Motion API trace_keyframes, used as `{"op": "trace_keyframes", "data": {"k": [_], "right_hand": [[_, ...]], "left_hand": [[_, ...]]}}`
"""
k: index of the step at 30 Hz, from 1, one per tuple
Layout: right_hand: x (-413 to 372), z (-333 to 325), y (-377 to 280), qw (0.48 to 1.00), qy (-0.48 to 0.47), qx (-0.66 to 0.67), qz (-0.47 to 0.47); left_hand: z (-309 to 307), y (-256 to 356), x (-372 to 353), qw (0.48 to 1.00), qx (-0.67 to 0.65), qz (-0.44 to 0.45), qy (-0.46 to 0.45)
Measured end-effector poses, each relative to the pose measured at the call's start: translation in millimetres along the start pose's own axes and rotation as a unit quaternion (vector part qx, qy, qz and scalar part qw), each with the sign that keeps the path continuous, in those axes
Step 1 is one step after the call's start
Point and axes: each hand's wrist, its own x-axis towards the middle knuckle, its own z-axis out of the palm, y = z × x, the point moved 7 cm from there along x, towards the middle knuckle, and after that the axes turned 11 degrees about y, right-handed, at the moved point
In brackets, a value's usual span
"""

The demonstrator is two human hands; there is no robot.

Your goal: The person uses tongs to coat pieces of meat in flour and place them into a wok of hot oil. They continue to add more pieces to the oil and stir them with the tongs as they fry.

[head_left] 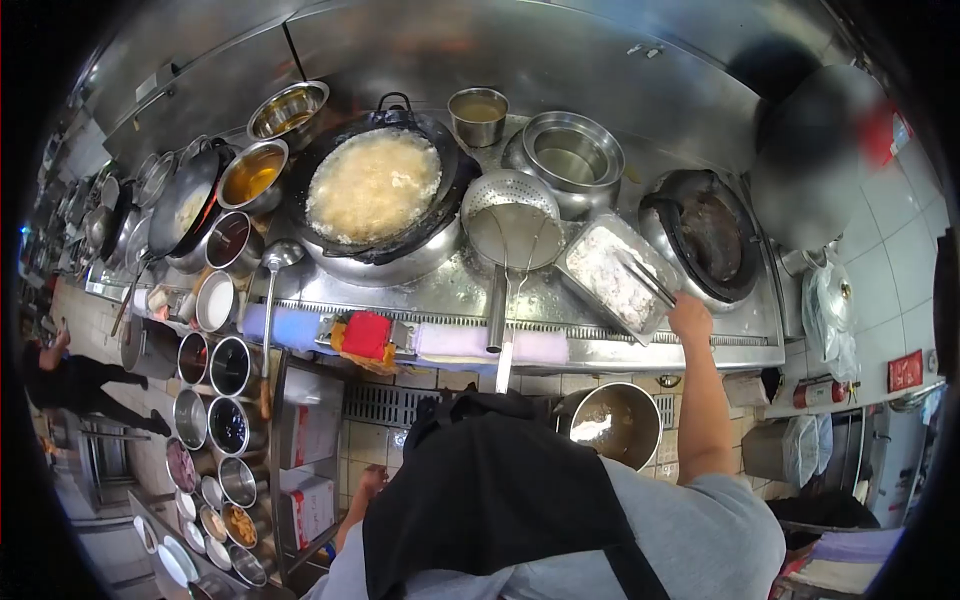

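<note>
My right hand point(690, 318) is closed around a pair of chopsticks point(650, 280). Their tips reach into a metal tray point(590, 250) of white, flour-coated pieces point(622, 275) at the counter's front. Down at my side, away from the counter, hangs my left hand point(373, 481), its fingers curled in with nothing visible in them. To the left of the tray, a perforated skimmer point(510, 190) and a fine-mesh strainer point(515, 235) overlap each other. Pale foam bubbles across a large black wok point(375, 185) further left.
Pots of liquid point(572, 150) stand behind the tray, and a dark, covered burner point(710, 235) is to its right. A ladle point(283, 256) leans near sauce containers point(232, 365) on the left. Folded cloths point(490, 343) line the front edge. Another person point(90, 370) stands far left.
</note>
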Motion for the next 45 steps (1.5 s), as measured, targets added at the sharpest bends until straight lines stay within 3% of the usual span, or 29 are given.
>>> {"op": "trace_keyframes", "data": {"k": [4, 8, 10, 12, 14, 16, 18, 20, 22, 23, 24, 25, 26, 28, 29, 32, 34, 36, 38, 42, 44, 45], "right_hand": [[-17.3, -50.9, 1.4, 0.994, 0.075, 0.084, 0.002], [-24.8, -78.7, -12.3, 0.994, 0.074, 0.079, 0.001], [-14.3, -55.1, -7.8, 0.998, 0.051, 0.043, -0.001], [2.7, -13.4, -4.9, 0.998, 0.034, -0.003, -0.046], [10.7, -4.0, -2.2, 0.999, 0.008, -0.007, -0.033], [7.4, -16.0, -5.1, 1.0, -0.012, -0.006, -0.021], [-5.4, -55.0, 2.6, 0.997, 0.03, 0.055, 0.034], [-15.1, -77.6, 11.7, 0.992, 0.076, 0.099, 0.028], [-20.0, -88.1, 2.2, 0.977, 0.12, 0.178, -0.005], [-20.7, -94.5, -14.2, 0.964, 0.124, 0.23, -0.046], [-17.4, -90.6, -23.7, 0.95, 0.137, 0.272, -0.063], [-16.2, -91.1, -45.7, 0.938, 0.128, 0.31, -0.084], [-15.1, -92.8, -65.2, 0.926, 0.12, 0.344, -0.1], [-9.3, -87.1, -114.9, 0.913, 0.111, 0.359, -0.158], [-20.7, -110.2, -153.2, 0.925, 0.066, 0.332, -0.17], [-10.0, -99.5, -238.1, 0.893, 0.045, 0.36, -0.268], [0.0, -87.4, -288.7, 0.882, 0.029, 0.343, -0.323], [7.2, -84.8, -331.9, 0.875, 0.005, 0.336, -0.347], [15.4, -60.3, -362.3, 0.869, -0.105, 0.32, -0.362], [27.6, -63.7, -332.9, 0.855, -0.031, 0.374, -0.357], [35.9, -57.7, -275.5, 0.842, -0.062, 0.486, -0.226], [29.8, -60.6, -243.6, 0.835, -0.125, 0.517, -0.14]], "left_hand": [[1.0, -5.0, 37.7, 0.976, -0.163, -0.142, 0.021], [-12.3, 105.9, 35.5, 0.978, -0.185, -0.068, 0.067], [-12.9, 147.3, 33.9, 0.981, -0.18, -0.039, 0.062], [-11.8, 169.3, 33.8, 0.982, -0.18, -0.012, 0.06], [-5.3, 176.2, 32.6, 0.979, -0.192, 0.022, 0.063], [0.5, 162.8, 36.0, 0.985, -0.161, 0.014, 0.051], [4.8, 143.9, 39.1, 0.99, -0.132, 0.002, 0.043], [8.7, 108.6, 33.5, 0.986, -0.13, -0.094, 0.036], [15.4, 65.0, 45.6, 0.997, -0.034, -0.074, -0.011], [20.9, 27.6, 71.9, 0.994, 0.079, 0.079, -0.009], [17.0, 30.3, 60.9, 0.989, 0.13, 0.071, 0.007], [7.1, 60.4, 26.1, 0.995, 0.043, -0.083, 0.021], [0.1, 55.7, 24.1, 0.995, 0.032, -0.091, 0.036], [7.7, 65.2, 42.4, 0.988, 0.097, 0.114, 0.025], [7.3, 64.5, 47.9, 0.989, 0.094, 0.113, 0.03], [-1.0, 95.7, 52.5, 0.987, 0.048, 0.117, 0.102], [-14.0, 126.6, 26.1, 0.989, -0.059, 0.025, 0.136], [-10.7, 121.7, 33.1, 0.987, -0.069, 0.043, 0.14], [-5.7, 114.0, 31.6, 0.985, -0.078, 0.062, 0.141], [6.2, 90.4, 5.8, 0.991, -0.055, -0.011, 0.122], [16.9, 60.0, -0.5, 0.992, -0.079, -0.054, 0.086], [23.0, 41.6, 1.6, 0.994, -0.071, -0.068, 0.054]]}}
